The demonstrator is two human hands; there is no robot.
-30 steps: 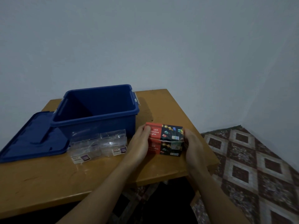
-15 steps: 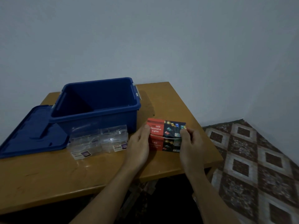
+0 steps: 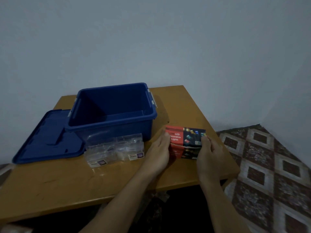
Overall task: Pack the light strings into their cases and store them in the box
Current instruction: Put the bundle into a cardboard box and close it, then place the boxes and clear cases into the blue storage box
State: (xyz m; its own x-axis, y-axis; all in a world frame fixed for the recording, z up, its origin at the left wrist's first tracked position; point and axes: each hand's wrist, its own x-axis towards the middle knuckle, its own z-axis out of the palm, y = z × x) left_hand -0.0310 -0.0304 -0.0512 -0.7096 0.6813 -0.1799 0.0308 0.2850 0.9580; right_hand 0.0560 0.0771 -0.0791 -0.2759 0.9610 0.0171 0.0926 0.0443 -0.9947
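Note:
A red and black cardboard case [image 3: 185, 140] printed "LED Decorative Lights" stands on the wooden table [image 3: 67, 182], right of the blue box [image 3: 111, 125]. Its top flap is raised. My left hand [image 3: 159, 153] presses flat against the case's left side with straight fingers. My right hand [image 3: 210, 157] pinches the flap's right edge between thumb and fingers. The box is open and looks empty inside. Two clear plastic packs [image 3: 114, 148] with small labels lie in front of the box; what they hold is hard to make out.
The box's blue lid [image 3: 48, 138] lies flat at the table's left, partly over the edge. A plain wall stands close behind the table. A patterned rug [image 3: 269, 165] covers the floor to the right. The table's front edge is near my forearms.
The case's top flap has come up and now stands raised. My right hand moved from the case's right side up to the flap's edge. My left hand stays on the left side.

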